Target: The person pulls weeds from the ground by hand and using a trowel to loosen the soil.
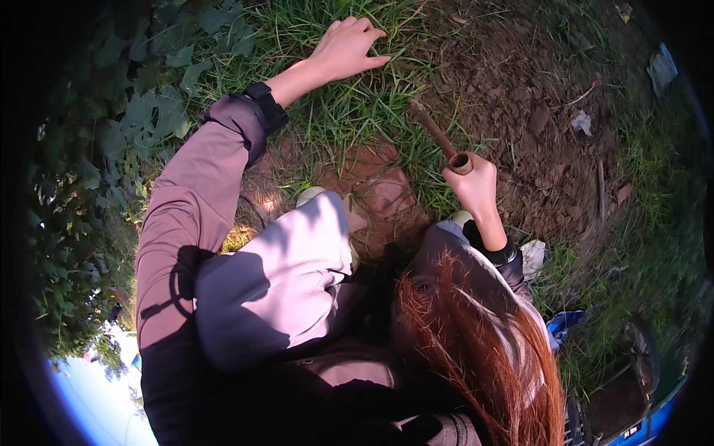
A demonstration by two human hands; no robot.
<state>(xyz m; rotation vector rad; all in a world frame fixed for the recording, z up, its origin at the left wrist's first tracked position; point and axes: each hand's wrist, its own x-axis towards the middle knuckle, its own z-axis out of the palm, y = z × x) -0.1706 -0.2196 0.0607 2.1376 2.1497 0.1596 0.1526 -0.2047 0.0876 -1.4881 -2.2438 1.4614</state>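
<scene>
My left hand (349, 50) is stretched out over the green grass (372, 104) at the top. Its fingers are partly bent, the thumb stands apart, and nothing shows in it. In my right hand (476, 186) is a rusty metal hand tool (433, 128), held in a closed fist. A hollow round end (461, 163) of the tool sticks out at the top of the fist. From there a narrow brown bar slants up and left to the grass edge. The exact kind of tool I cannot make out.
Loose brown soil (528, 126) lies to the right of the grass. Reddish bricks (381, 182) sit between my knees. Leafy plants (149, 111) crowd the left side. White scraps (581, 123) and a blue wrapper (565, 325) lie to the right. Long hair hangs over my right knee.
</scene>
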